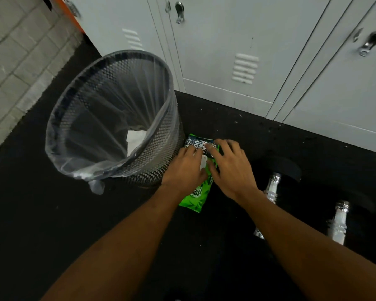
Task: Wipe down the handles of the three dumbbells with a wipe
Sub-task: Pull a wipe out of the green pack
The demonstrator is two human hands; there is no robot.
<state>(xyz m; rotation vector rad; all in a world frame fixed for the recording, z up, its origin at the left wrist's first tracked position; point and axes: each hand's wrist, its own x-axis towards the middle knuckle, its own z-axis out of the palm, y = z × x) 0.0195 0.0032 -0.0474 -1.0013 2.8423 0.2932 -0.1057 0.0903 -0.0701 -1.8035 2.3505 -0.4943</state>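
While the left hand (186,168) presses flat on the wipe pack (197,199) and the right hand (233,167) perhaps pinches it, the dumbbell handles (272,185) lie lower right, near-vertical, nearer the right.

my left hand (186,168) and right hand (232,168) cover the middle of the wipes pack (197,198), so the opening's mostly hidden and i can't tell if the right thumb pinches anything. dumbbell heads just melt into the black floor (52,213). my right forearm (291,224) cuts across the near dumbbell (272,183). the white scrap (135,142) in the bin (161,135) is too smeary to identify.
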